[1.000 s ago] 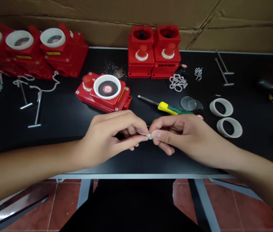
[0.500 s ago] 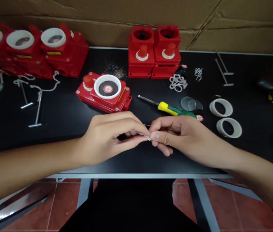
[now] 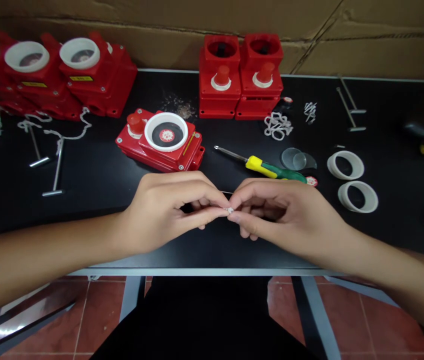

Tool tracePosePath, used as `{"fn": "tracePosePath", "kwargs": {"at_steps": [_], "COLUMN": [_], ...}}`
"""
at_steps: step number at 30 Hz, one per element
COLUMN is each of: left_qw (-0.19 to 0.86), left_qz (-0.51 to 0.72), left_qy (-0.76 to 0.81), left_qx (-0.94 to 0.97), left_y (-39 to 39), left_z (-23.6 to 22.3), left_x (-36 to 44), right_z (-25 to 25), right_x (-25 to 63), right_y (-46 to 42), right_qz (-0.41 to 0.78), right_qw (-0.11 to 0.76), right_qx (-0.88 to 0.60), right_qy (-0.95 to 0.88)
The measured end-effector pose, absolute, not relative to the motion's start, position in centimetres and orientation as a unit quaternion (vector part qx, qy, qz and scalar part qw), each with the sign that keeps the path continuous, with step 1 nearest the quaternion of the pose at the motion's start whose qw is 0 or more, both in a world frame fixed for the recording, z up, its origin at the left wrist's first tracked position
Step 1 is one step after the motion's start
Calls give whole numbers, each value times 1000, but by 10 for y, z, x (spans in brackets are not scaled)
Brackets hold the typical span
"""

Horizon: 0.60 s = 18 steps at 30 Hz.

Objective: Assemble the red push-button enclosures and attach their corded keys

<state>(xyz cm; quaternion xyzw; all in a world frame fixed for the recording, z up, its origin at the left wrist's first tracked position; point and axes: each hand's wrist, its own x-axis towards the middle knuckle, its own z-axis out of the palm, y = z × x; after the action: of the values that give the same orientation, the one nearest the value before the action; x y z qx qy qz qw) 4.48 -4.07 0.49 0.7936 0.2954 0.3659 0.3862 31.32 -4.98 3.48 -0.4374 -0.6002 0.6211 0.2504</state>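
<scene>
Both hands meet fingertip to fingertip above the front of the black table (image 3: 197, 255). Between them shows a small bit of white cord (image 3: 229, 210), seemingly knotted. My left hand (image 3: 176, 210) pinches it from the left with thumb and index finger. From the right, my right hand (image 3: 275, 207) is closed on it with thumb and index tips. Most of the cord is hidden by the fingers, and a thin pale line shows just behind them. Beyond my left hand lies a red box (image 3: 159, 142) with a white ring and red knob. A yellow-green screwdriver (image 3: 268, 167) rests behind my right hand.
Red boxes with white rings (image 3: 95, 75) stand back left, with T-shaped metal rods (image 3: 59, 167) on cords before them. Two more red boxes (image 3: 221, 95) stand at the back. To the right are looped white cords (image 3: 277, 125), glass discs (image 3: 294, 159) and white rings (image 3: 364, 197).
My right thumb and fingers have shifted slightly on the cord, uncovering more of its white end. The left hand keeps its pinch. The view has tilted a little.
</scene>
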Motion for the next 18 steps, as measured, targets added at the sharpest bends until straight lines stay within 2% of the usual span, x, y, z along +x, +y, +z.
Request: {"fn": "tracePosePath", "kwargs": {"at_steps": [4, 11, 16, 18], "left_qw": [379, 317, 310, 315], "left_qz": [363, 357, 360, 361], "left_qy": [295, 258, 262, 268], "left_qx": [798, 840, 840, 836], "left_y": [-41, -43, -43, -43], "left_z": [5, 6, 3, 3], "left_x": [44, 39, 41, 42], "right_z": [33, 37, 38, 35], "right_x": [315, 319, 312, 313], "right_y": [-51, -45, -47, -49], "right_qz": [594, 665, 698, 682], "right_qw": [260, 176, 172, 195], "right_qx": [-423, -440, -461, -458], "right_qy": [-632, -576, -521, -535]}}
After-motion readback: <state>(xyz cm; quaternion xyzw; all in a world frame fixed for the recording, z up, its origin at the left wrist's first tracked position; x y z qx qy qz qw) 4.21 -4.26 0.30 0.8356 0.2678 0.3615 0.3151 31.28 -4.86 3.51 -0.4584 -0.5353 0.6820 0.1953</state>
